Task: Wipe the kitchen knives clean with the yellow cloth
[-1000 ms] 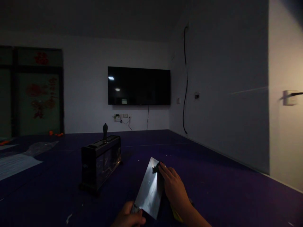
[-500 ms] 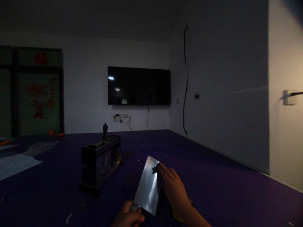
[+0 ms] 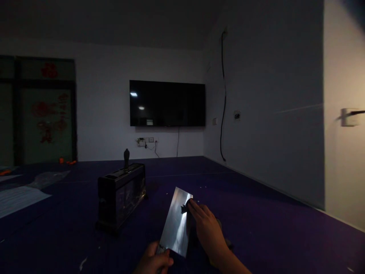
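Observation:
A cleaver (image 3: 174,224) with a broad, shiny blade points up and away from me, its blade catching a bright streak of light. My left hand (image 3: 156,258) is wrapped round its handle at the bottom of the view. My right hand (image 3: 207,228) has its fingers bent together, pressing a small dark cloth (image 3: 185,206) against the blade's right side near the far end. Most of the cloth is hidden under the fingers. To the left stands a black knife block (image 3: 121,198) with one dark handle (image 3: 126,159) sticking up from its top.
The purple surface (image 3: 256,217) stretches to the walls. Printed paper (image 3: 19,199) and clear plastic film (image 3: 49,179) lie at the left, with small orange things (image 3: 68,161) by the door. White scraps are scattered about. Something dark, partly hidden, lies beyond my right wrist.
My right hand and the cloth have slid slightly left and down on the blade. The cleaver has tilted a little to the left. The knife block has not moved.

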`<state>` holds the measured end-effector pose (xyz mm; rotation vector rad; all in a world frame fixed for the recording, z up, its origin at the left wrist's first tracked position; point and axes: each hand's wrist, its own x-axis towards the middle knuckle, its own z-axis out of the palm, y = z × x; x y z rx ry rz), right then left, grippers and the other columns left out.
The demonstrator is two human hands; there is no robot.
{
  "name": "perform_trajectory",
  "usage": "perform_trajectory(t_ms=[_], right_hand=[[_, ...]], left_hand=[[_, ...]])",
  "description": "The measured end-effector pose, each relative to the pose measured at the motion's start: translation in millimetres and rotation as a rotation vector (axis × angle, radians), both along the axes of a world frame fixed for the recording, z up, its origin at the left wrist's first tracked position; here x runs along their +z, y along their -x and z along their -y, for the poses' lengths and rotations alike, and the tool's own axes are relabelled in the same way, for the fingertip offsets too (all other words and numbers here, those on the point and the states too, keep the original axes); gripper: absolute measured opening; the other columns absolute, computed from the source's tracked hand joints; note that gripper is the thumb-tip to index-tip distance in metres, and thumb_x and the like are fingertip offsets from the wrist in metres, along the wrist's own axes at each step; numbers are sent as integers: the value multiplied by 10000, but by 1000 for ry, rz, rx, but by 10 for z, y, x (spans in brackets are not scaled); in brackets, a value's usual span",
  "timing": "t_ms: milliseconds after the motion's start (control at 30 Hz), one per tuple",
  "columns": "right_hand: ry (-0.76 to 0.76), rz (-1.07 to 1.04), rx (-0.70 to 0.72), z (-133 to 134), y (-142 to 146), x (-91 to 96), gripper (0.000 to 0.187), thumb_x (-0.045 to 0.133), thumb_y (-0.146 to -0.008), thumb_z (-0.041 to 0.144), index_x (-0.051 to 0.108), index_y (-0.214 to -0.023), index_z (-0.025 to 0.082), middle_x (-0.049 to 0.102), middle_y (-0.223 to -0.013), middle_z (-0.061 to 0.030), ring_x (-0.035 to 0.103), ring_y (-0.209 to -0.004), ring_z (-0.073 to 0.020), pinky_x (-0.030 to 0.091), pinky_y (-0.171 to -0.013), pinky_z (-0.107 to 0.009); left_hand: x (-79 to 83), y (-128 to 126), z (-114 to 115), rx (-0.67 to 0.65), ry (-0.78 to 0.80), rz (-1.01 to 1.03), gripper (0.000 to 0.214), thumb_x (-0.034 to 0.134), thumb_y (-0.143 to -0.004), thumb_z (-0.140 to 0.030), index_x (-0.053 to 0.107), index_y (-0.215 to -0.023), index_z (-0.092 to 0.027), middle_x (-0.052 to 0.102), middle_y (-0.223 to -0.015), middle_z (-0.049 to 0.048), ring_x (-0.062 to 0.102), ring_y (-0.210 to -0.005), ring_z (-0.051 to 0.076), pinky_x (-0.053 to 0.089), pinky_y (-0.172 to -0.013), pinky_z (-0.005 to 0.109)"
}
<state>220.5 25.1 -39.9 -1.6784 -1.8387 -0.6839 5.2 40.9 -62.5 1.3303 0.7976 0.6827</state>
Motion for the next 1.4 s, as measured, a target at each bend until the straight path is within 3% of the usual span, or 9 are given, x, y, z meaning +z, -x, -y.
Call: perform_trajectory(t_ms=[267, 833, 1400], right_hand=[[23, -3, 29, 4, 45, -7, 598, 350, -718, -34, 527, -1223, 232, 474, -1314, 14, 520, -988, -196, 407, -862, -321], [69, -27, 109, 73, 160, 28, 569, 359, -713, -21, 555, -1192, 217, 523, -1267, -14, 533, -973, -200, 425, -848, -331], [198, -72, 250, 263, 292, 212, 454, 386, -696, 19, 648, -1010, 218, 577, -1201, 2, 539, -943, -163, 397, -855, -265]], left_hand=[[-8, 2, 0, 9, 2, 41, 177, 569, -626, -287, 461, -733, -197, 454, -439, -73, 393, -408, 81, 261, -441, 192], [-64, -25, -13, 59, -17, 81, 222, 608, -607, -353, 488, -702, -193, 448, -421, -76, 361, -341, 68, 278, -417, 203], [-96, -35, -27, 129, 4, 103, 240, 601, -589, -384, 503, -698, -194, 428, -364, -74, 361, -341, 82, 292, -416, 203]])
